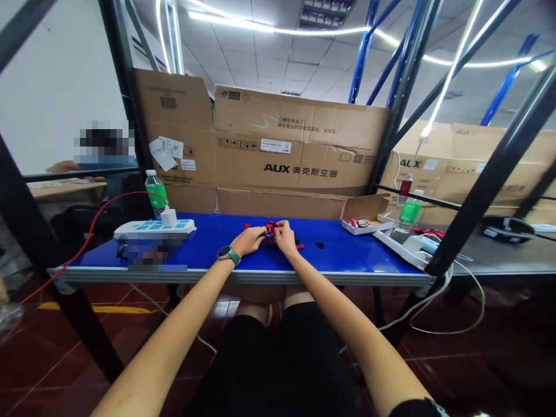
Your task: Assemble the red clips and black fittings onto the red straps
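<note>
Both my hands meet over the middle of the blue table (208,255). My left hand (249,239), with a watch on its wrist, and my right hand (284,234) are closed in a pinch on a small red and black part (271,226) held between them. A few more small red pieces (299,246) and a black piece (320,245) lie on the table just right of my hands. The held part is too small to make out in detail.
A white power strip (152,229) and a green bottle (156,194) stand at the table's left. An open cardboard box (362,215), two bottles (409,212) and a white tray are at the right. Large cardboard boxes (299,150) wall the back. Another person sits far left.
</note>
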Tool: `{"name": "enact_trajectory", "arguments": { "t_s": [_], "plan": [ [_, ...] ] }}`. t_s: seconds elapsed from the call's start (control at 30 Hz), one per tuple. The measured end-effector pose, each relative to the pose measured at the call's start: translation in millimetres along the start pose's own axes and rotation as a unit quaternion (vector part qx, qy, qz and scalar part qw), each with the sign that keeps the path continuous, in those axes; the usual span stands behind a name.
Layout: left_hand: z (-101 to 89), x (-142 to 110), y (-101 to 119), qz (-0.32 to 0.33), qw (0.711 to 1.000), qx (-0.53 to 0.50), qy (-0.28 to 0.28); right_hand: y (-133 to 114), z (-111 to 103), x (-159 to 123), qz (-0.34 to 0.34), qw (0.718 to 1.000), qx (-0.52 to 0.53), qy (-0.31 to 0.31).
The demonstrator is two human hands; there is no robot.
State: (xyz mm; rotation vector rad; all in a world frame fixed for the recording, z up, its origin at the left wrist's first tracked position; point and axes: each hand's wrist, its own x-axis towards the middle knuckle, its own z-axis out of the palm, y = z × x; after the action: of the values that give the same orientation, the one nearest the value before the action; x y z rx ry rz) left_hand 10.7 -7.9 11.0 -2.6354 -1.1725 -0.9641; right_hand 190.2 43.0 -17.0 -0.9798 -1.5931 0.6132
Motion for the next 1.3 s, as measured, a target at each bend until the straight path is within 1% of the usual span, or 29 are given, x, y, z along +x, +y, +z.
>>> {"name": "enact_trajectory", "arguments": {
  "t_s": [0.07, 0.13, 0.2, 0.3, 0.37, 0.47, 0.53, 0.63, 0.7, 0.77, 0.9, 1.0, 1.17, 1.23, 1.3],
  "plan": [
    [-0.6, 0, 1, -0.015, 1.0, -0.01, 0.002, -2, 0, -2, -0.032, 0.999, -0.011, 0.011],
    [-0.8, 0, 1, -0.017, 1.0, -0.019, 0.008, -4, 1, -2, -0.058, 0.998, -0.01, -0.01],
    [-0.6, 1, 1, -0.007, 0.999, -0.029, 0.016, -5, 1, -2, -0.076, 0.996, -0.005, -0.036],
    [0.0, 1, 0, 0.005, 0.999, -0.036, 0.033, -7, -2, 0, -0.078, 0.994, 0.01, -0.071],
    [0.5, 1, 0, 0.008, 0.999, -0.039, 0.037, -9, -4, -1, -0.074, 0.994, -0.004, -0.084],
    [1.5, 1, -2, 0.008, 0.998, -0.048, 0.037, -15, -7, -5, -0.095, 0.988, -0.096, -0.07],
    [2.3, 1, -3, 0.002, 0.998, -0.053, 0.042, -20, -7, -9, -0.127, 0.975, -0.17, -0.064],
    [3.3, 2, -6, -0.016, 0.997, -0.052, 0.061, -26, -6, -12, -0.154, 0.952, -0.249, -0.087],
    [3.5, 2, -8, -0.023, 0.996, -0.054, 0.075, -27, -6, -13, -0.159, 0.944, -0.269, -0.106],
    [3.0, 3, -7, -0.024, 0.995, -0.06, 0.076, -27, -7, -12, -0.163, 0.945, -0.259, -0.112],
    [1.2, 3, -5, -0.02, 0.996, -0.062, 0.06, -22, -9, -8, -0.173, 0.959, -0.203, -0.098],
    [0.9, 2, -5, -0.023, 0.996, -0.064, 0.057, -19, -9, -6, -0.175, 0.961, -0.186, -0.106],
    [2.4, 2, -7, -0.038, 0.994, -0.079, 0.067, -20, -9, -4, -0.171, 0.964, -0.165, -0.117],
    [2.4, 2, -7, -0.036, 0.993, -0.085, 0.073, -20, -9, -5, -0.165, 0.97, -0.144, -0.108],
    [1.7, 2, -8, -0.029, 0.992, -0.083, 0.092, -19, -8, -5, -0.155, 0.976, -0.112, -0.099]
  ]
}}
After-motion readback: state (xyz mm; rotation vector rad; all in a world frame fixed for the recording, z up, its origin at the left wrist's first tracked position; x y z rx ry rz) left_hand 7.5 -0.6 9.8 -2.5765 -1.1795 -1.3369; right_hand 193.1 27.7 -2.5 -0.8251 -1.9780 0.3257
